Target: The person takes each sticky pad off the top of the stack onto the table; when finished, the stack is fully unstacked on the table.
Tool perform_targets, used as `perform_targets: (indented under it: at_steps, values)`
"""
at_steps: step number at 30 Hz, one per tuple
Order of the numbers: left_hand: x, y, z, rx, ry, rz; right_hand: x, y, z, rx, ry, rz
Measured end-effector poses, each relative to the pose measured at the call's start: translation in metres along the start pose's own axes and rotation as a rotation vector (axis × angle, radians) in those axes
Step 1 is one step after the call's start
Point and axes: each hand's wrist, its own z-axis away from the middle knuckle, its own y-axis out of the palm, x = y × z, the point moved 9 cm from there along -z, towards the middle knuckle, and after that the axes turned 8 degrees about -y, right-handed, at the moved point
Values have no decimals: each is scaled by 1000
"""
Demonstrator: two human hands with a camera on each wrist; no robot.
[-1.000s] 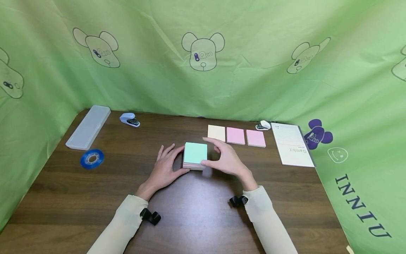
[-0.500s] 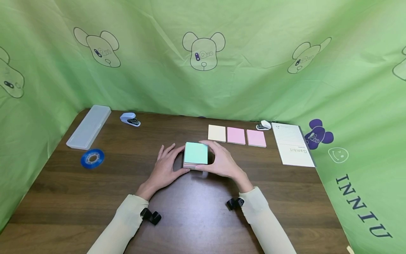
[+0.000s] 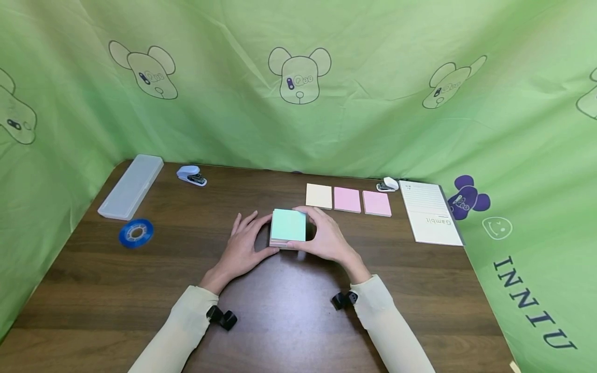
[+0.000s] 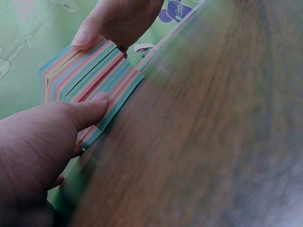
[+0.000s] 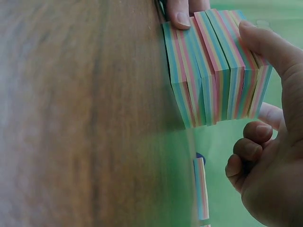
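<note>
A tall stack of sticky note pads (image 3: pixel 288 225), pale green on top, stands in the middle of the table (image 3: pixel 261 331). Striped multicoloured edges of its pads show in both wrist views, slightly out of line with each other. My left hand (image 3: pixel 243 251) grips the lower pads, its thumb (image 4: pixel 92 109) on the near side; its other fingers reach the left side. Higher up, my right hand (image 3: pixel 330 238) pinches the upper pads between thumb (image 5: pixel 265 42) and index finger. The remaining right fingers (image 5: pixel 248 146) are curled beside the stack.
Behind the stack to the right lie a cream pad (image 3: pixel 318 196) and two pink pads (image 3: pixel 346 199). A white stapler (image 3: pixel 387 184) and a notepad (image 3: pixel 430 212) sit farther right. At left are a blue stapler (image 3: pixel 191 175), a pencil case (image 3: pixel 131 186) and blue tape (image 3: pixel 136 233).
My right hand has moved left onto the stack, its thumb and index finger now around the upper pads. The left hand has stayed in place; the last half second shows almost no movement.
</note>
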Motion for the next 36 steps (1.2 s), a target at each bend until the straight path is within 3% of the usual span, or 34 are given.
perform_targets:
  at_steps: [21, 36]
  values:
    - [-2, -2, 0, -36, 30, 2, -3, -22, 3, -65, -29, -96]
    - [-2, -1, 0, -40, 35, 8, -21, -47, 20, -115, 18, -138]
